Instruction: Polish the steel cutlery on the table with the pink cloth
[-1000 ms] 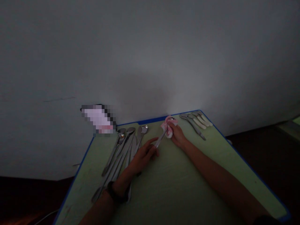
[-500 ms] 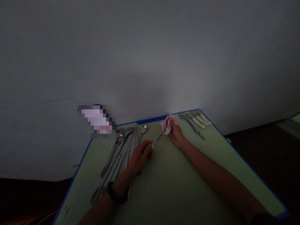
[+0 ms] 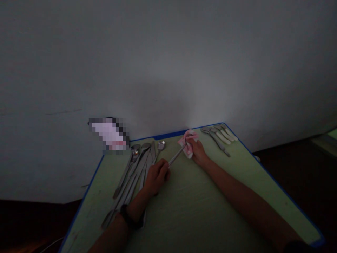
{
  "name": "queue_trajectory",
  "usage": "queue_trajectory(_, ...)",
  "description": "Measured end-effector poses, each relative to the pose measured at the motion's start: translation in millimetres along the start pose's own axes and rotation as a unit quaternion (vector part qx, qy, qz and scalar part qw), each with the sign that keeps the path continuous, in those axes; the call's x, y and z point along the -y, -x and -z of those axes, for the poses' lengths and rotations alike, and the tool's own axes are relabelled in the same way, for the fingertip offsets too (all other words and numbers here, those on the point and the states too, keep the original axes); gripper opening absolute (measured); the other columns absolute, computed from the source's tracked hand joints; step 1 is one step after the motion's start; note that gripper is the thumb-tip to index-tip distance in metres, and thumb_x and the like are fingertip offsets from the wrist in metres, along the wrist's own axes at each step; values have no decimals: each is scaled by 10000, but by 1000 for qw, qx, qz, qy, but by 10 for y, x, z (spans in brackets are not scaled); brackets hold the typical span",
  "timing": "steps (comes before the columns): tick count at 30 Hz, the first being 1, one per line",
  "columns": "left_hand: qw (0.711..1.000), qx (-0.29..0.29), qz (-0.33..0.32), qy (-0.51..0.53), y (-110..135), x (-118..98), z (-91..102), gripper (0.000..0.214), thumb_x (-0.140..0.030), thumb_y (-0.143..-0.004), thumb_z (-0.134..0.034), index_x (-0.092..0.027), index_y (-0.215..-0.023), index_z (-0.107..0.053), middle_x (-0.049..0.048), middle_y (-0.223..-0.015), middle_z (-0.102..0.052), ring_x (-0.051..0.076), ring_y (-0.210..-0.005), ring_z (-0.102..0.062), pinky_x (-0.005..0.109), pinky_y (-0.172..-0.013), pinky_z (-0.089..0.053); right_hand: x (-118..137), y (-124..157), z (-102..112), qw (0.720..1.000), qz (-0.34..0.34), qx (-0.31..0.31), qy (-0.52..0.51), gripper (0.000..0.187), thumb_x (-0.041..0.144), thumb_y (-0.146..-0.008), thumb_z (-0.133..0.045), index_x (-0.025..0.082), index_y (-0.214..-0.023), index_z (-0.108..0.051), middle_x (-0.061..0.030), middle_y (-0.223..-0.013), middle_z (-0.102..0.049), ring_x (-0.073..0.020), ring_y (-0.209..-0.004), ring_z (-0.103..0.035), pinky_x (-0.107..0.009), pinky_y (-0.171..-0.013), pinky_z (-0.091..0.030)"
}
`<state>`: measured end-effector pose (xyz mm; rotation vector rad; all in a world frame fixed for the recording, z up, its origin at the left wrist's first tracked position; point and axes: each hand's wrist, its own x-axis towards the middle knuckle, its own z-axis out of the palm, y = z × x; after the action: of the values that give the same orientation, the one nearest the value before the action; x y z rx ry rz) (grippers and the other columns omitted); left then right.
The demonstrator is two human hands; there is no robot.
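Note:
My left hand (image 3: 156, 176) is closed round the handle end of a long metal utensil (image 3: 176, 157) that slants up to the right. My right hand (image 3: 198, 151) pinches a pink and white cloth (image 3: 186, 141) wrapped round the utensil's far end, which is hidden in the cloth. Both hands rest over a pale green table (image 3: 200, 207) with a blue edge. A dark band sits on my left wrist.
Several long metal spoons (image 3: 134, 168) lie in a pile on the left of the table. Several smaller utensils with pale handles (image 3: 220, 135) lie at the far right corner. A blurred pinkish object (image 3: 109, 135) stands by the far left corner. A grey wall rises behind.
My left hand has slid slightly left and back along the handle. The cloth has shifted a little along the utensil's end in my right hand.

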<state>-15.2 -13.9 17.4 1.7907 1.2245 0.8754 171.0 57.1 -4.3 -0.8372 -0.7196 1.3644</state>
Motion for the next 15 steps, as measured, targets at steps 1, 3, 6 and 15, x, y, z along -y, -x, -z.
queue_trajectory(1,1000,3,0,-5,-1,1,1,321,-370,-880,-362,-184,-634,-451,-48,-474,-484,93,-445,-439,209,-483,-341,0,0,5,1000,-5,1,3,193,318,-662,-615,187,-796,-572,73,-494,-488,-79,-406,-367,-224,-420,-288)
queue_trajectory(3,1000,6,1,-15,-5,-4,2,319,-375,-879,-358,-185,-639,-449,-48,-474,-485,95,-444,-441,214,-488,-343,-8,-8,15,1000,-6,1,4,187,318,-659,-610,186,-784,-567,74,-487,-487,-77,-399,-362,-223,-413,-280)
queue_trajectory(6,999,14,10,-37,-14,-14,3,319,-379,-883,-351,-188,-647,-448,-48,-474,-496,100,-443,-452,219,-491,-345,-21,-19,14,1000,2,1,-3,199,340,-655,-627,184,-761,-563,73,-494,-489,-73,-403,-369,-223,-420,-289)
queue_trajectory(15,987,107,-12,-117,-20,-23,-20,326,-366,-897,-343,-189,-665,-489,-39,-529,-527,113,-518,-513,225,-566,-372,24,15,-51,999,39,5,-2,325,485,-684,-630,193,-806,-560,39,-603,-521,-93,-529,-444,-222,-514,-360)
